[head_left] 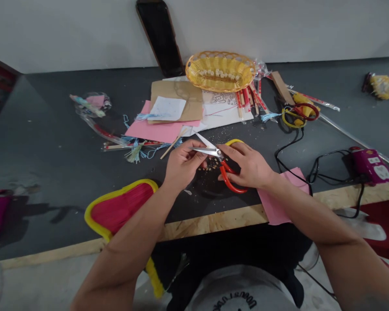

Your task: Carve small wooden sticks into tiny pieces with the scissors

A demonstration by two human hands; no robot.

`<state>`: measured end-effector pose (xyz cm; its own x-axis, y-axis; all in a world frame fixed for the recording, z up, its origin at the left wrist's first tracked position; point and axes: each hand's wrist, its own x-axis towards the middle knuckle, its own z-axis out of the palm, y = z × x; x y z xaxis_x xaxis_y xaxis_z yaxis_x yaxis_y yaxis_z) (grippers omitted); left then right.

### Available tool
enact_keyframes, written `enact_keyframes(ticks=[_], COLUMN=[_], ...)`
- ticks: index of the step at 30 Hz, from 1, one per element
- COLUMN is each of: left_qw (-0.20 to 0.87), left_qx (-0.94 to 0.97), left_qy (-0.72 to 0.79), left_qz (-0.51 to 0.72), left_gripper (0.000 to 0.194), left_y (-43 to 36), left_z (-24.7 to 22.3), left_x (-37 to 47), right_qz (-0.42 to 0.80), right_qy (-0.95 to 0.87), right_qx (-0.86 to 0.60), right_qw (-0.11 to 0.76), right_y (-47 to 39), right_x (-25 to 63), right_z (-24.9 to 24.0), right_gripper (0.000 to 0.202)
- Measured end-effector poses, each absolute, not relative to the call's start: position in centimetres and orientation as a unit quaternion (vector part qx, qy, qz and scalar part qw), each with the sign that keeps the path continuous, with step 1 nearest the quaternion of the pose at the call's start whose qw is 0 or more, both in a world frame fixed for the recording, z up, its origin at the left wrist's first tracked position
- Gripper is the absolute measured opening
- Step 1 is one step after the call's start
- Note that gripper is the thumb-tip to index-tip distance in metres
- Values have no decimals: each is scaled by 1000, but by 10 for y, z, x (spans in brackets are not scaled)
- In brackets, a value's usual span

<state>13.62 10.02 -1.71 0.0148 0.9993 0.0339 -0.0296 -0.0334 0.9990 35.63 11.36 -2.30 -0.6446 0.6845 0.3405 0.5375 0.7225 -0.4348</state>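
My right hand grips a pair of scissors with one red and one yellow handle. The blades are spread apart and point left, toward my left hand. Its thumb and fingers are pinched together close to the lower blade, and what they hold is too small or hidden to make out. Just beyond that hand is a thin pale stick; whether it touches the fingers I cannot tell. Tiny light-coloured bits are scattered on the dark table below the scissors.
A yellow woven basket with small white pieces stands at the back near a phone. Pink paper, blue tassels and a glue gun lie around. A yellow-edged red fan-like piece sits left, a purple box right.
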Motion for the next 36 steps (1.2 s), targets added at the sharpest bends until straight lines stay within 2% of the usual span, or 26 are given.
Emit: enact_keyframes(ticks=[9, 20, 26, 36], left_qw=[502, 505, 492, 468], left_qx=[532, 519, 519, 541], left_qy=[470, 478, 476, 483], left_qz=[494, 498, 513, 505], left_gripper=[12, 24, 28, 9], left_y=[99, 99, 101, 100], left_z=[-13, -12, -16, -13], left_x=[135, 137, 136, 137], right_qz=[138, 146, 138, 146], right_qy=[-899, -903, -897, -896], right_qx=[-326, -339, -349, -336], right_qw=[257, 219, 235, 249], right_y=[115, 111, 111, 114], right_x=[357, 358, 356, 357], right_z=[-24, -22, -21, -22], right_gripper=[76, 76, 72, 75])
